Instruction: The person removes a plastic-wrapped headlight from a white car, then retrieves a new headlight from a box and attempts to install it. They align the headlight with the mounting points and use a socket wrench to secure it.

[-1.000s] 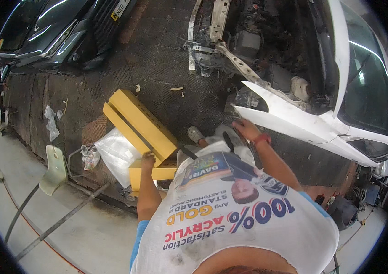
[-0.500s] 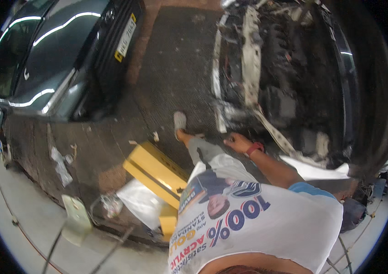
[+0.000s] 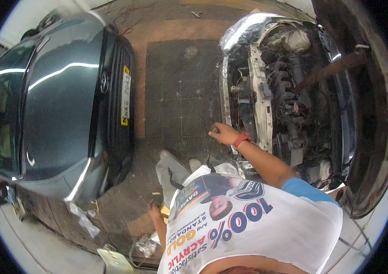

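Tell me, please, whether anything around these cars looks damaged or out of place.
Yes: the car on the right has a stripped front end, its frame and engine exposed, whereas the dark car looks intact. Crumpled clear plastic lies on the floor.

2 cars, 1 license plate, 1 wristband.

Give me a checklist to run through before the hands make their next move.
1. Right hand empty: cannot tell; it is curled, and its inside is partly hidden.
2. Left hand empty: cannot tell; it is low beside the body, near the yellow carton, too blurred to judge.
3. Engine bay uncovered: ok; its parts are exposed.
4. Wrists bare: not ok; a red wristband is on the right one.
5. Floor free of loose plastic: not ok; crumpled clear plastic lies at the lower left.
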The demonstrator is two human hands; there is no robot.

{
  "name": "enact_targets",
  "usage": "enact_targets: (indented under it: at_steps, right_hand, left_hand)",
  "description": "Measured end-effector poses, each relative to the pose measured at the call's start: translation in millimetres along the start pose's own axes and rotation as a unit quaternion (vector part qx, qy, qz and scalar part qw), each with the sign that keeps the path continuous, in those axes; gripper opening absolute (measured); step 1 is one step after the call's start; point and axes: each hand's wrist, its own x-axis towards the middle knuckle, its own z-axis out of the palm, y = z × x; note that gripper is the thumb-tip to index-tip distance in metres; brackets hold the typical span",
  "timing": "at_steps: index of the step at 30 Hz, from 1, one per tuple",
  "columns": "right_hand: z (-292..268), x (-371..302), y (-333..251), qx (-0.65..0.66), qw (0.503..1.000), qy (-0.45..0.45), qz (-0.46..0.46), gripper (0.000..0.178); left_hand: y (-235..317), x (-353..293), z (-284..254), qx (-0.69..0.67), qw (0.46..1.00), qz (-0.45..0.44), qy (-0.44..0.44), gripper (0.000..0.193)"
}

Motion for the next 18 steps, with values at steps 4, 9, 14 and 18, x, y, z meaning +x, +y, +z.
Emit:
enact_targets:
  at_steps: [4, 9, 14, 18]
  right_hand:
    - [-23.5, 60.9, -1.4, 0.034, 0.993, 0.069, 0.087, 0.055]
    - [-7.4, 114.8, 55.6, 0.019, 0.954, 0.09, 0.286, 0.071]
    - [0.8, 98.7, 44.5, -0.021, 0.878, -0.087, 0.47, 0.06]
    - [37.6, 117.1, 42.5, 0.094, 0.827, -0.035, 0.554, 0.056]
  left_hand:
    - [109.4, 114.0, 35.7, 0.063, 0.993, 0.083, -0.06, 0.031]
    - [217.1, 285.2, 70.0, 0.178, 0.955, 0.146, -0.186, 0.024]
    - [381.8, 383.9, 157.0, 0.278, 0.879, 0.214, -0.323, 0.028]
    - [556.6, 420.2, 241.3, 0.259, 0.897, 0.056, -0.354, 0.029]
